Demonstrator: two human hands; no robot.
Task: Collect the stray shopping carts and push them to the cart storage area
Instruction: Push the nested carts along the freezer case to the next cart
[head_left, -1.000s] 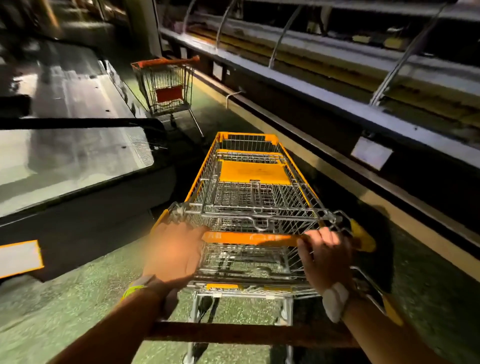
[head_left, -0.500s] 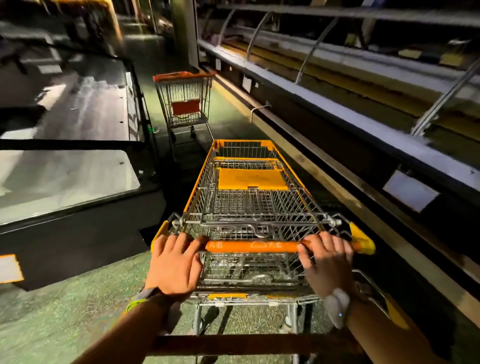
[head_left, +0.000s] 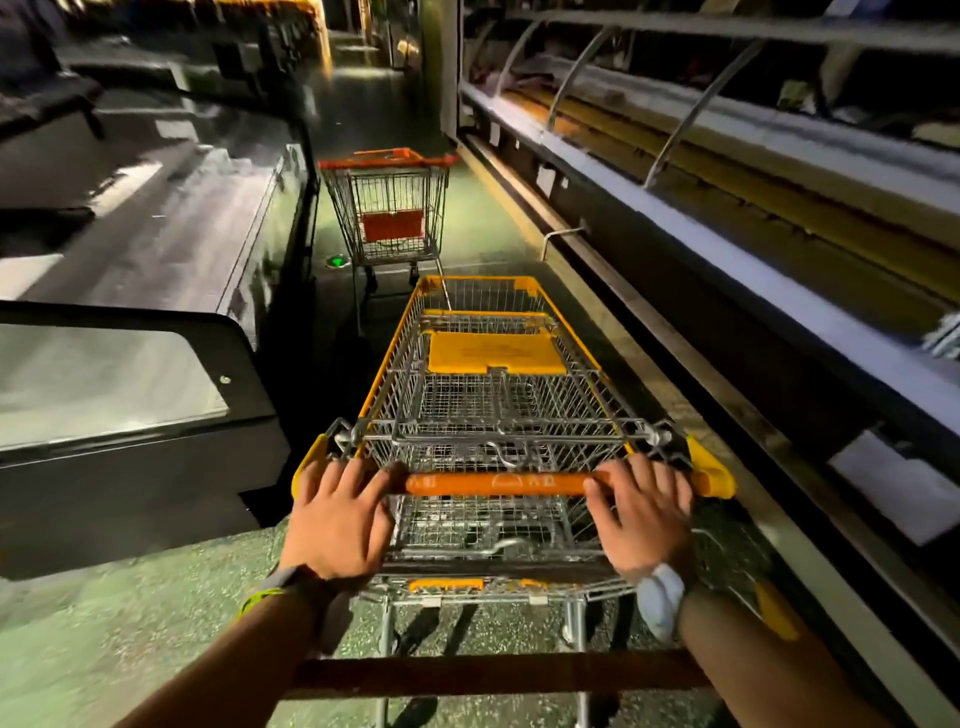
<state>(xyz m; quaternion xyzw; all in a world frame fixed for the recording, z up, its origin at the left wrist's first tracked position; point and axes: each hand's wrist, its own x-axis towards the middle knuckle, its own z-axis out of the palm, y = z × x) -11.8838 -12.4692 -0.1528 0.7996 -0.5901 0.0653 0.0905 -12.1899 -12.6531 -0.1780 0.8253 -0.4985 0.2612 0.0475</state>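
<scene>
A wire shopping cart with yellow trim stands right in front of me, with a second basket nested inside it. My left hand grips the left end of its orange handle bar, fingers wrapped over the top. At the bar's right end, my right hand holds on the same way. A stray cart with an orange rim and a red panel stands further down the aisle, just beyond the front of my cart and a little to the left.
A dark chest freezer with glass lids lines the left side of the aisle. A long shelving unit with a metal guard rail runs along the right. The speckled floor continues past the stray cart into a dim area.
My cart has rolled forward and swung to line up with the aisle. The stray cart has shifted from the upper left toward the middle of the view. Both hands stay on the handle.
</scene>
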